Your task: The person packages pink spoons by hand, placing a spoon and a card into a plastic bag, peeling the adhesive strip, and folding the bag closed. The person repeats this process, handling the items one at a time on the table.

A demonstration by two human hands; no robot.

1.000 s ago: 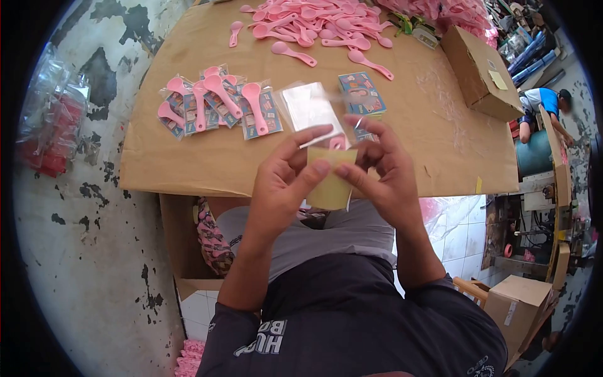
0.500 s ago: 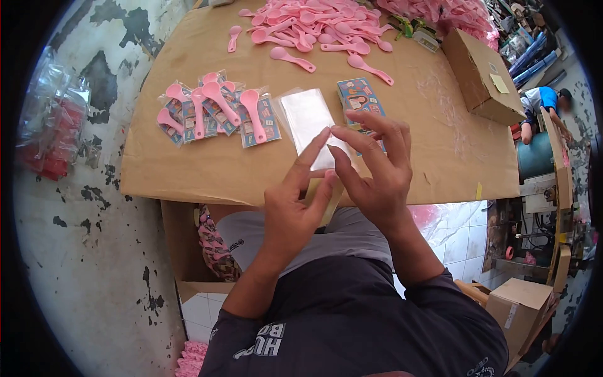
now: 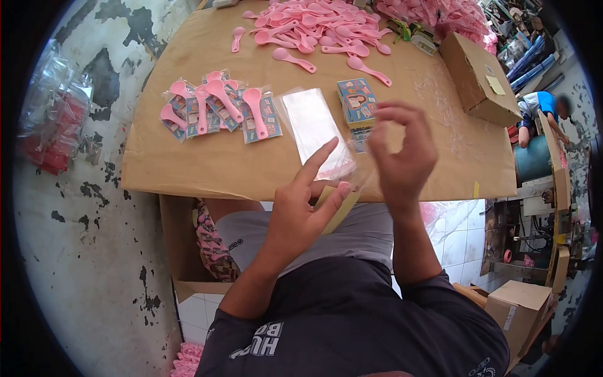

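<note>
My left hand [image 3: 301, 207] is closed on a pale yellow card [image 3: 341, 208], held just off the table's front edge. Clear plastic film shows around the card's upper right corner. My right hand [image 3: 405, 154] is raised to the right, thumb and fingers curled together into a ring; whatever they pinch is too small to make out. Between and beyond the hands lies a stack of clear plastic bags [image 3: 311, 125]. A stack of blue printed cards [image 3: 357, 100] sits right of it, partly behind my right hand. To the left are several bagged cards with pink spoons [image 3: 254, 113].
A large heap of pink spoons [image 3: 314, 25] covers the far side of the brown table [image 3: 188, 169]. A cardboard box [image 3: 477, 78] stands at its right edge. Plastic bags [image 3: 53, 113] hang on the left wall. Another person [image 3: 540, 107] is at the far right.
My right hand has moved right and away from my left, and its fingers have curled closer together. My left hand has lowered slightly with the card, and more of the card's yellow face shows.
</note>
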